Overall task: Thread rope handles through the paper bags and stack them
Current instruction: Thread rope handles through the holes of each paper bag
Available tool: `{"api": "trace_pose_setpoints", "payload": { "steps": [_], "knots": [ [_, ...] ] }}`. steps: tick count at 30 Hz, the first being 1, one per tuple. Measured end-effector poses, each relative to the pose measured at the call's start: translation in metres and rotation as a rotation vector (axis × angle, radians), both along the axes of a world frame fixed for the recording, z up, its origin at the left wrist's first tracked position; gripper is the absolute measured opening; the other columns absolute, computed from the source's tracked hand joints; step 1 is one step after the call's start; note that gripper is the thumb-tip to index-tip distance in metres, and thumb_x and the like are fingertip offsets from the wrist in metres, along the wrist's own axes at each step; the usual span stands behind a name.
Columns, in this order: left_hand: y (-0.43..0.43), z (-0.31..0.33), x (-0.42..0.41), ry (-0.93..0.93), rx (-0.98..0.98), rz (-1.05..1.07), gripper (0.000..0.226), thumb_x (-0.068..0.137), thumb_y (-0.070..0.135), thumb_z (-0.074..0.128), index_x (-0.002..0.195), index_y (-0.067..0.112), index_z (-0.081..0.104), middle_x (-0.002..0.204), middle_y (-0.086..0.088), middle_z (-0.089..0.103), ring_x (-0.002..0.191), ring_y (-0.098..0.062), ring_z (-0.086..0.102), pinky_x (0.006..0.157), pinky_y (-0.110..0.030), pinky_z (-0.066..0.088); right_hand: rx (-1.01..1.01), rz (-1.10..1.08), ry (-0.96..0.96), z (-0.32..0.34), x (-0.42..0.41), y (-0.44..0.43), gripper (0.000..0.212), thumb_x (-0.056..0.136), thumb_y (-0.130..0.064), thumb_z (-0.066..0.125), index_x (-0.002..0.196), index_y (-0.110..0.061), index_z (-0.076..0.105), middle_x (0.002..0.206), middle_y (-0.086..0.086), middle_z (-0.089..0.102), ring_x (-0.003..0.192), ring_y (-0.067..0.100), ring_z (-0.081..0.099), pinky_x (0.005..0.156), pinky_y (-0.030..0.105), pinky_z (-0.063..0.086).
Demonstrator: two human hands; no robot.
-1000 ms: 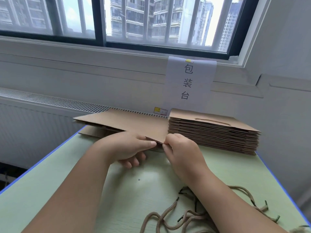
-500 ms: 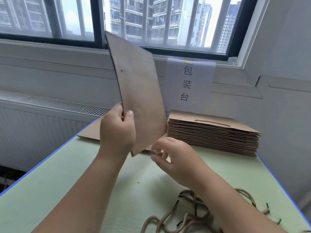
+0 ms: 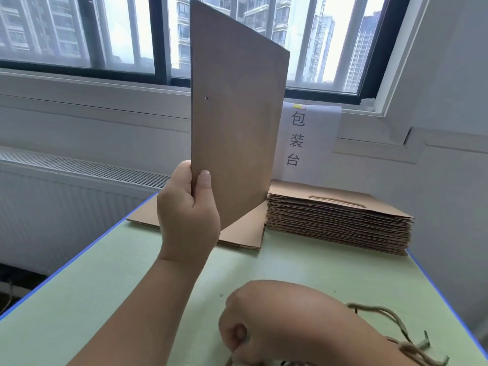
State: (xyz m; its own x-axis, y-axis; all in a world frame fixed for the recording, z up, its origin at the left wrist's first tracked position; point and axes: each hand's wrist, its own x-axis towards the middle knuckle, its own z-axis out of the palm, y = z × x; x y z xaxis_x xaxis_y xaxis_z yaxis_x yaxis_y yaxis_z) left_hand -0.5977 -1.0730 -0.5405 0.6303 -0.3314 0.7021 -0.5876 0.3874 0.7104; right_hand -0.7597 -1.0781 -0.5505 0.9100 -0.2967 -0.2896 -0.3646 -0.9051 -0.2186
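My left hand (image 3: 188,215) grips a flat brown paper bag (image 3: 235,122) by its lower edge and holds it upright above the table, a small punched hole showing near its left edge. My right hand (image 3: 266,323) is down at the near edge of the table, fingers curled over the pile of brown rope handles (image 3: 396,336); whether it holds a rope is hidden. A tall stack of bags (image 3: 340,220) with a rope handle on top sits at the back right. One or two flat bags (image 3: 245,233) lie to its left.
The green table (image 3: 105,299) has a blue edge. A white paper sign (image 3: 306,138) with printed characters hangs on the wall behind the stack. A radiator grille (image 3: 79,165) runs below the window at the left.
My left hand has lifted the bag off the flat pile and turned it upright. My right hand let go of the bag and dropped back to the ropes near me.
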Motion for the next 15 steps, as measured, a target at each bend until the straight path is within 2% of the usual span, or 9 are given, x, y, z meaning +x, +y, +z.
{"api": "trace_pose_setpoints", "payload": {
  "steps": [3, 6, 8, 11, 13, 15],
  "knots": [
    [0.002, 0.002, -0.002, -0.001, -0.022, 0.003, 0.023, 0.1, 0.02, 0.046, 0.078, 0.015, 0.05, 0.059, 0.012, 0.038, 0.057, -0.008, 0.036, 0.054, -0.021, 0.031, -0.049, -0.028, -0.05, -0.007, 0.001, -0.006, 0.008, 0.088, -0.024, 0.059, 0.08, -0.025, 0.056, 0.087, -0.004, 0.061, 0.077, 0.018, 0.057, 0.064, 0.042, 0.054],
    [0.002, 0.002, -0.002, -0.008, -0.015, -0.008, 0.022, 0.1, 0.021, 0.047, 0.079, 0.022, 0.052, 0.062, 0.012, 0.042, 0.059, -0.009, 0.038, 0.057, -0.026, 0.035, -0.004, -0.178, -0.229, -0.009, -0.003, -0.019, 0.007, 0.091, -0.022, 0.058, 0.085, -0.024, 0.055, 0.082, -0.006, 0.061, 0.071, 0.012, 0.054, 0.065, 0.038, 0.05],
    [0.001, 0.001, -0.002, -0.02, -0.002, -0.019, 0.02, 0.1, 0.022, 0.047, 0.08, 0.022, 0.053, 0.063, 0.012, 0.043, 0.061, -0.014, 0.039, 0.059, -0.032, 0.037, 0.14, -0.337, -0.492, -0.008, -0.006, -0.033, 0.012, 0.091, -0.015, 0.06, 0.087, -0.025, 0.057, 0.077, -0.006, 0.063, 0.064, 0.005, 0.053, 0.062, 0.033, 0.047],
    [0.0, -0.001, -0.002, -0.075, 0.016, -0.006, 0.021, 0.1, 0.021, 0.048, 0.08, 0.014, 0.051, 0.063, 0.007, 0.041, 0.062, -0.023, 0.04, 0.058, -0.04, 0.037, 0.429, -0.508, -0.899, -0.003, -0.008, -0.05, 0.036, 0.091, 0.007, 0.051, 0.094, -0.027, 0.063, 0.075, -0.003, 0.067, 0.067, 0.017, 0.06, 0.067, 0.039, 0.052],
    [0.001, -0.001, -0.003, -0.106, 0.014, -0.001, 0.02, 0.1, 0.021, 0.048, 0.081, 0.015, 0.052, 0.064, 0.009, 0.042, 0.062, -0.023, 0.041, 0.058, -0.039, 0.037, 0.575, -0.571, -1.057, -0.002, -0.008, -0.057, 0.042, 0.09, 0.015, 0.043, 0.1, -0.018, 0.067, 0.074, -0.002, 0.064, 0.067, 0.019, 0.06, 0.068, 0.04, 0.051],
    [0.002, 0.0, -0.005, -0.117, 0.003, -0.001, 0.019, 0.1, 0.021, 0.048, 0.081, 0.021, 0.052, 0.064, 0.011, 0.043, 0.062, -0.02, 0.042, 0.059, -0.036, 0.036, 0.664, -0.599, -1.135, 0.002, -0.009, -0.061, 0.035, 0.093, 0.014, 0.044, 0.096, -0.012, 0.067, 0.075, 0.002, 0.062, 0.066, 0.02, 0.06, 0.067, 0.038, 0.048]
  ]
}}
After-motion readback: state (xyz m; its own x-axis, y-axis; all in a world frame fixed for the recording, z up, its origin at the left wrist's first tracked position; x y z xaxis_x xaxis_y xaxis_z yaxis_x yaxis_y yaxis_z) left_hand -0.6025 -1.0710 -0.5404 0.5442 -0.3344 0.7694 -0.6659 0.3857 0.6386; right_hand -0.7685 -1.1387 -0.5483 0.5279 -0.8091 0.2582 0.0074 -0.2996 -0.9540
